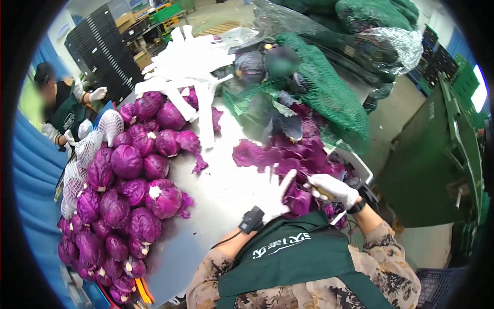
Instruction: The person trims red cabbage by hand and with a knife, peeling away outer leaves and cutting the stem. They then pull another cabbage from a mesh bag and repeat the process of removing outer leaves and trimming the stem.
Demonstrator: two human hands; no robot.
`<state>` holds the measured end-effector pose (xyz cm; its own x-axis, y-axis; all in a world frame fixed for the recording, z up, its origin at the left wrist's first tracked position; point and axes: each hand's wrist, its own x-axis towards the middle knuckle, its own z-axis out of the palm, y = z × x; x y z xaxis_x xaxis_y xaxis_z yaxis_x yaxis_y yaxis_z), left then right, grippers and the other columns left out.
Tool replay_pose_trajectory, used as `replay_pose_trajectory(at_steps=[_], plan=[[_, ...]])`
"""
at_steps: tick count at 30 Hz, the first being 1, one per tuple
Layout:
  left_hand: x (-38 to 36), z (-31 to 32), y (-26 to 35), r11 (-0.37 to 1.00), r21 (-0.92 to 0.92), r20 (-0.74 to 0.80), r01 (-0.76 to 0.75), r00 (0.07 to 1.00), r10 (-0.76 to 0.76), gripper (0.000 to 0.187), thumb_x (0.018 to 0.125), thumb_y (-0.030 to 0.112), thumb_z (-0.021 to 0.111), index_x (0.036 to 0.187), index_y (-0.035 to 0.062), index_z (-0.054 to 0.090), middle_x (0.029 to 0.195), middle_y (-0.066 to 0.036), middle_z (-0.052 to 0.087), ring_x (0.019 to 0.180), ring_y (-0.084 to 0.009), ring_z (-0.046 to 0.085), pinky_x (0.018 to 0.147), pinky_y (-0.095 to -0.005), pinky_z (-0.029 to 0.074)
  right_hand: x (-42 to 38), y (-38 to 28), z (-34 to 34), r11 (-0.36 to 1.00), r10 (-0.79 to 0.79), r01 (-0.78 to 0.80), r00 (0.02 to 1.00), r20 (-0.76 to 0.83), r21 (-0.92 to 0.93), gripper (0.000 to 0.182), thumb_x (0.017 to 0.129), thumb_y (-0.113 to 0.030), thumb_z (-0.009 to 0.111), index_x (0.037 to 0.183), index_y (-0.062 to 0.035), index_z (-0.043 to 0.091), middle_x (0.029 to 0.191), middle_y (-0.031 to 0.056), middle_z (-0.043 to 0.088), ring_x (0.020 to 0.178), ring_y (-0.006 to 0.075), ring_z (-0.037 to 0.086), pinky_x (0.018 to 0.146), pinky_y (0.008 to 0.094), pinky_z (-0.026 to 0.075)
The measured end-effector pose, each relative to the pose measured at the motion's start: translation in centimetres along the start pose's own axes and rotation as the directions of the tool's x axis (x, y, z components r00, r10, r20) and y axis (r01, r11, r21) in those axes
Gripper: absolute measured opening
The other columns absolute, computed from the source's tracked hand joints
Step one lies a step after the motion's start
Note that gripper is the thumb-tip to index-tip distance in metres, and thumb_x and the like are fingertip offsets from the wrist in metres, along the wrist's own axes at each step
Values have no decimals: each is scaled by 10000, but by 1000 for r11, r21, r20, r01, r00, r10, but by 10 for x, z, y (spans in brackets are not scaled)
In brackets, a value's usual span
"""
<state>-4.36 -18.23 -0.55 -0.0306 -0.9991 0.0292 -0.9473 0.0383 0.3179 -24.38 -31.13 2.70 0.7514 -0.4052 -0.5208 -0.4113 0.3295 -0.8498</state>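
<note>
While the left hand (275,193) lies flat and spread, fingers wide, on the bare steel of the worktop (221,190) near its near edge, holding nothing, the right hand (332,189) is curled shut around a small knife (320,191), of which only a yellowish bit shows between the gloved fingers. Both hands wear white gloves. Between them, touching the left fingertips, sits a purple cabbage piece (299,200), at the edge of a heap of loose purple leaves (288,154) that spreads along the worktop's right edge. A black device (251,220) is strapped at the left wrist, with a cable running from it, and a dark band circles the right wrist.

Across the worktop's left half lies a large pile of trimmed red cabbages (123,185), running from the near left corner toward the far side. White foam nets (90,147) hem that pile along the left edge, and more white foam strips (190,67) are heaped at the far end. Green mesh sacks (319,87) lie at the far right, with untrimmed heads in them. Another person (64,105) in a green apron works beyond the left edge, white-gloved hands raised.
</note>
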Motion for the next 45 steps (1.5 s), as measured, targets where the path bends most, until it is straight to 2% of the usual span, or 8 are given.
replay_pose_trajectory(at_steps=[7,12,16,20,24,38,40,45], plan=[[69,58,93,832,-324,-41,-451,885,463,1103,652,331,809,1534,169,165,1173,-279,479,1204,-481,438,1070,-526,357,-100,83,-67,997,24,18,846,-532,74,318,1020,-302,457,1030,-28,617,611,-4,557,431,66,451,404,212,360],[88,46,91,825,-489,269,-284,850,453,757,786,337,714,1461,222,390,1417,-243,437,1143,-365,592,941,-402,505,-104,82,-69,995,-73,97,752,-655,1,336,1030,-319,426,1070,-41,610,625,-16,536,428,69,454,397,216,345],[100,-56,50,532,-769,-297,-353,936,192,503,823,188,698,1285,50,553,1105,-156,627,958,-236,634,844,-331,514,-63,12,-50,979,-177,203,854,-489,-1,308,1030,-320,431,1072,-75,612,634,-38,484,458,55,405,418,216,321],[147,-78,-54,947,-320,-695,-18,684,-222,648,805,336,740,1340,60,500,1224,-217,552,1118,-332,553,960,-426,443,12,-43,-59,947,-291,320,888,-357,23,317,1032,-326,413,1061,-76,605,641,-36,519,466,51,430,411,208,328],[164,-61,-113,844,-148,-282,516,796,-536,1005,750,755,561,1464,76,363,1410,-317,410,1331,-470,347,1131,-525,219,93,-68,-87,975,-215,224,931,-294,-5,358,1019,-374,432,1056,-62,603,644,-27,541,463,61,441,402,214,337],[145,-6,32,998,-38,-57,41,997,-43,894,698,370,713,1480,158,336,1360,-328,422,1354,-500,263,1113,-666,95,-44,19,-119,982,46,1,969,-241,190,367,1031,-325,418,966,-30,626,566,-35,482,412,40,395,385,189,320],[140,9,63,964,-236,-253,-118,966,57,926,676,340,742,1487,214,313,1280,-264,449,1278,-473,347,1068,-695,168,-74,22,-113,983,94,-44,954,-285,176,362,1032,-308,414,968,-27,632,548,-27,474,409,49,389,385,203,308],[138,38,116,846,-469,60,-252,947,316,956,683,366,740,1508,241,274,1314,-257,399,1187,-484,438,983,-587,388,-112,72,-122,974,89,38,840,-536,222,337,1014,-318,443,907,-54,622,541,-13,504,391,57,409,372,204,308]])
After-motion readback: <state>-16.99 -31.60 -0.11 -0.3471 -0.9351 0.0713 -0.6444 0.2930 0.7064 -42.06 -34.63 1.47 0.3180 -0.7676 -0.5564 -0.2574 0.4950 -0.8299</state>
